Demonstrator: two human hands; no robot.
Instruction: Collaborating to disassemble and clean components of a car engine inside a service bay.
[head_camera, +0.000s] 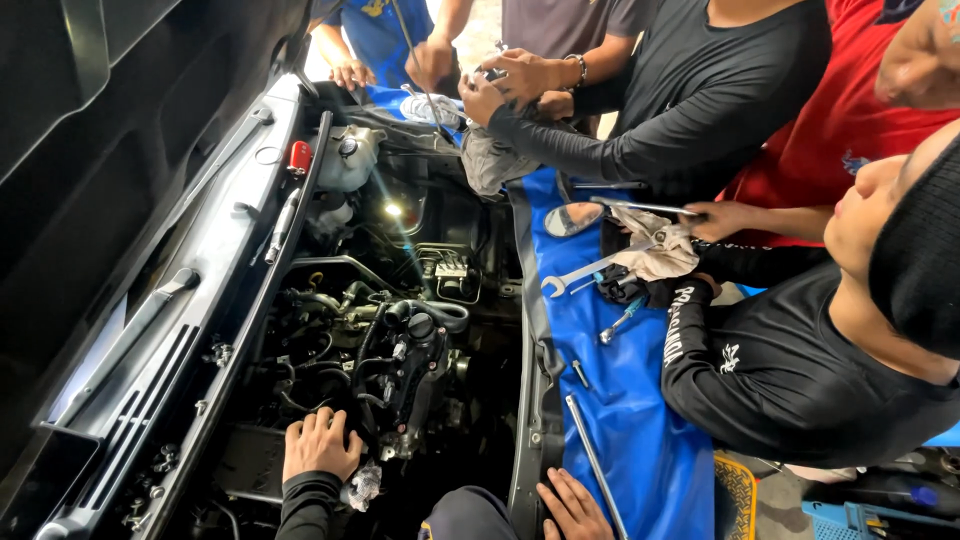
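I look down into an open engine bay (400, 340) full of dark hoses and parts. My left hand (320, 445), in a black sleeve, lies flat with fingers apart on a black part at the near side of the engine. A crumpled grey rag (362, 485) sits just right of its wrist. My right hand (575, 508) rests with fingers spread on the fender edge, holding nothing. It touches the blue fender cover (640, 430), beside a long metal rod (595, 465).
Several other people lean in from the right and far side. One of them holds a rag (655, 250) and a thin tool over the cover. A combination wrench (585, 272) and small tools lie on it. The raised hood (120, 150) fills the left. A lamp (393, 210) glows inside.
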